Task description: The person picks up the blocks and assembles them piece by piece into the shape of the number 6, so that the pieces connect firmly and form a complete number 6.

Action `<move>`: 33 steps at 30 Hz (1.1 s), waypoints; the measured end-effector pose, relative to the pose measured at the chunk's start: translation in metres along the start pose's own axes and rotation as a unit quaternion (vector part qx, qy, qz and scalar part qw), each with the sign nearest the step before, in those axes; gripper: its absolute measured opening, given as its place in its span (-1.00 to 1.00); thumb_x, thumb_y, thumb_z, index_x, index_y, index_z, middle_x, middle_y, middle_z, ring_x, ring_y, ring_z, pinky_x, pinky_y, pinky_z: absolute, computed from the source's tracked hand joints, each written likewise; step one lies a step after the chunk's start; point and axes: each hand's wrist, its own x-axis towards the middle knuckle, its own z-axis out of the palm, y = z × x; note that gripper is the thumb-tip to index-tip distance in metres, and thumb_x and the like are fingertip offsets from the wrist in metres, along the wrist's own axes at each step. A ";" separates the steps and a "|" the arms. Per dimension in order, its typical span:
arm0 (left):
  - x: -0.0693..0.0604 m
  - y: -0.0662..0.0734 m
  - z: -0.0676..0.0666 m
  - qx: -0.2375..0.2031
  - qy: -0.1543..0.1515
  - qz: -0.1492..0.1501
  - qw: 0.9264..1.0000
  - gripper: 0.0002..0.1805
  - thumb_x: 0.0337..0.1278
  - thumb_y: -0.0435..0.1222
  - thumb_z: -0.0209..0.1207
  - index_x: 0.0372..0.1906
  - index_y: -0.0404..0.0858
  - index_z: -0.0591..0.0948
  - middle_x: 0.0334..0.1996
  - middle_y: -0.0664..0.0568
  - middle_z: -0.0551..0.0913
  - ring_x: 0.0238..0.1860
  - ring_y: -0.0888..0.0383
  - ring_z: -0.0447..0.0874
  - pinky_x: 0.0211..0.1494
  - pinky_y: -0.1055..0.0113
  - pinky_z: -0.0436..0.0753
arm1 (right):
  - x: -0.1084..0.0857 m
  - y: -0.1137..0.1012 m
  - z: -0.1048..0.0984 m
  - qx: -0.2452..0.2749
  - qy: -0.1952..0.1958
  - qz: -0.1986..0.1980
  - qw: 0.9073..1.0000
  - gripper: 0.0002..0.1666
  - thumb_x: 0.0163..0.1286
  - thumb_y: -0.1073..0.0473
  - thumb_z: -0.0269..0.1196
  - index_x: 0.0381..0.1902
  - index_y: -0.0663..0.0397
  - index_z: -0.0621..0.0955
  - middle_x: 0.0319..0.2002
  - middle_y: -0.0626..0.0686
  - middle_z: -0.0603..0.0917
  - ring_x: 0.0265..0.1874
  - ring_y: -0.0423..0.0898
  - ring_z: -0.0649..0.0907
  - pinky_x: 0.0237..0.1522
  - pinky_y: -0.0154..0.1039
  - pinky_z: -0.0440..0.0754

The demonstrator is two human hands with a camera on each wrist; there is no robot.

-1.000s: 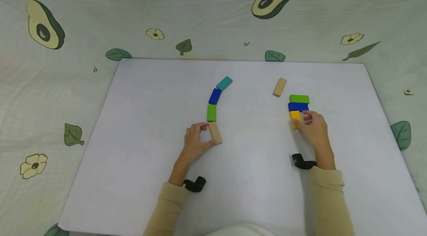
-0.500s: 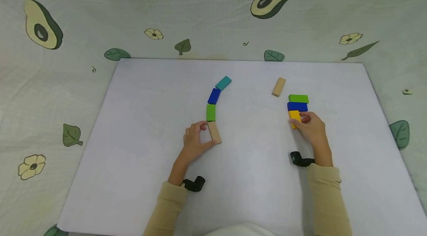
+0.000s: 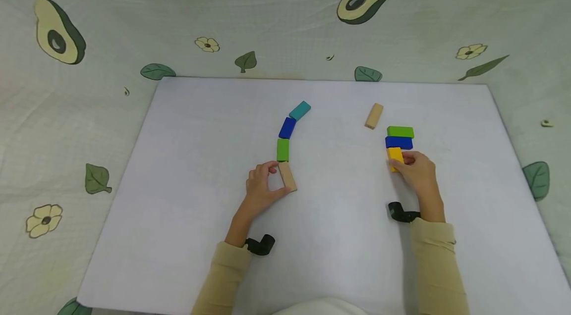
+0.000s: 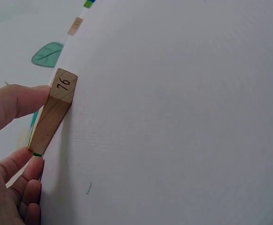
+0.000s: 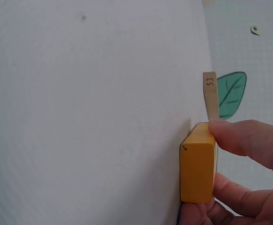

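Observation:
My left hand (image 3: 259,191) pinches a plain wooden block (image 3: 287,177) between thumb and fingertips; the left wrist view shows the number 76 on the end of this block (image 4: 61,86). It lies at the near end of a curved row, below a green block (image 3: 283,150), a dark blue block (image 3: 287,128) and a teal block (image 3: 300,110). At the right, my right hand (image 3: 418,172) grips a yellow block (image 3: 395,157) between thumb and fingers. Directly beyond that one lie a blue block (image 3: 399,142) and a bright green block (image 3: 400,131), side by side.
Another plain wooden block (image 3: 373,116), marked 53 in the right wrist view, lies apart at the back right. Everything rests on a white table (image 3: 187,156). Behind it hangs a pale cloth (image 3: 285,18) printed with avocados and leaves. Each wrist wears a black camera (image 3: 261,244).
My right hand has shifted very slightly at the yellow block. The left hand and the other blocks stay where they were.

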 end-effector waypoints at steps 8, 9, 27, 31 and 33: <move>0.000 0.000 0.001 0.003 -0.006 -0.013 1.000 -0.25 -0.14 -0.15 0.37 0.21 -0.16 0.30 -0.04 -0.04 0.42 0.04 -0.01 0.24 0.06 0.03 0.20 | -0.002 -0.001 0.000 0.001 0.008 0.002 1.000 -0.22 0.32 -0.13 0.11 0.23 0.42 0.32 0.04 0.35 0.44 -0.06 0.16 0.45 -0.09 -0.12 0.48; 0.000 0.000 0.001 0.002 -0.006 -0.014 1.000 -0.25 -0.14 -0.15 0.37 0.21 -0.16 0.30 -0.04 -0.04 0.42 0.04 -0.01 0.25 0.06 0.03 0.20 | -0.002 -0.001 0.000 0.000 0.008 0.003 1.000 -0.22 0.32 -0.14 0.10 0.23 0.42 0.32 0.04 0.35 0.44 -0.06 0.17 0.45 -0.07 -0.11 0.48; 0.002 0.003 0.001 0.003 -0.002 -0.012 1.000 -0.24 -0.15 -0.12 0.37 0.21 -0.16 0.30 -0.04 -0.05 0.42 0.04 -0.02 0.25 0.04 0.04 0.21 | -0.020 -0.007 0.005 0.010 0.030 -0.090 0.995 -0.37 0.34 -0.01 0.14 0.19 0.36 0.40 -0.06 0.30 0.46 -0.13 0.11 0.44 -0.22 -0.42 0.37; 0.002 0.002 0.001 0.002 -0.001 -0.011 1.000 -0.24 -0.15 -0.11 0.37 0.20 -0.15 0.29 -0.04 -0.05 0.42 0.04 -0.02 0.25 0.03 0.04 0.20 | -0.028 -0.012 0.012 0.004 0.017 -0.141 0.990 -0.43 0.32 0.06 0.18 0.16 0.33 0.42 -0.08 0.28 0.46 -0.13 0.10 0.46 -0.25 -0.61 0.32; 0.001 0.001 0.002 0.004 -0.001 -0.012 1.000 -0.24 -0.15 -0.11 0.37 0.20 -0.15 0.29 -0.04 -0.04 0.42 0.03 -0.02 0.25 0.02 0.04 0.20 | -0.032 -0.014 0.016 0.000 0.008 -0.167 0.986 -0.46 0.30 0.11 0.20 0.15 0.33 0.44 -0.09 0.26 0.47 -0.13 0.09 0.47 -0.24 -0.66 0.30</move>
